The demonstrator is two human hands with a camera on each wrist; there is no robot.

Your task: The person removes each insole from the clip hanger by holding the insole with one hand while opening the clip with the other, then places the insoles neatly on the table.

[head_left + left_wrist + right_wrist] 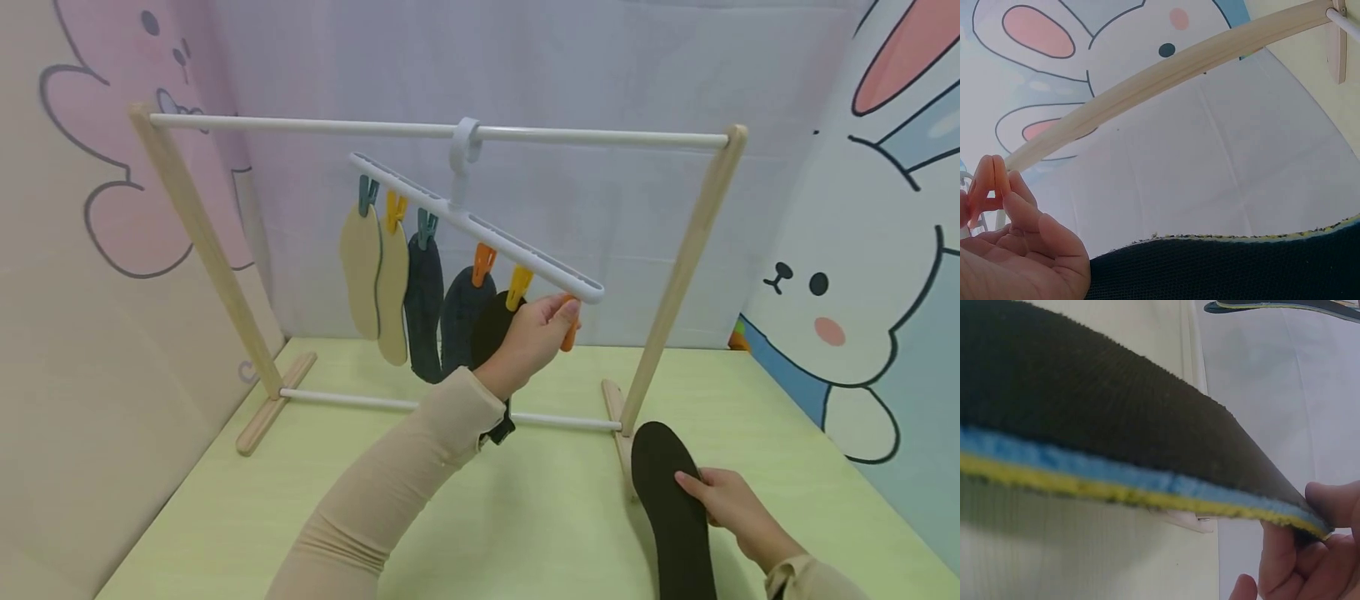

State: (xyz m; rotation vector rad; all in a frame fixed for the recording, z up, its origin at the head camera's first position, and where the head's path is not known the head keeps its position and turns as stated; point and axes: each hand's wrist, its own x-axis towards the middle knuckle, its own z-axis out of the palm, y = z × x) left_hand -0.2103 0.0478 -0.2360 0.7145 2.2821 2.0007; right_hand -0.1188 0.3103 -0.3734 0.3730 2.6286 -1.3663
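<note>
left hand (pixel 527 340) pinches an orange clip (pixel 570 333) just under the near end of the white hanger (pixel 517 248); right hand (pixel 733 507) grips a black insole (pixel 666 475) below and right of that hanger.

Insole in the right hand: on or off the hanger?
Off: the right hand grips the black insole, well clear of the white hanger.

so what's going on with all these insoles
A person's left hand pinches an orange clip at the white hanger's right end, as the head view shows it. The right hand holds a dark insole, apart from the hanger. Five other insoles hang clipped along the hanger, which hooks over the white top bar.
</note>
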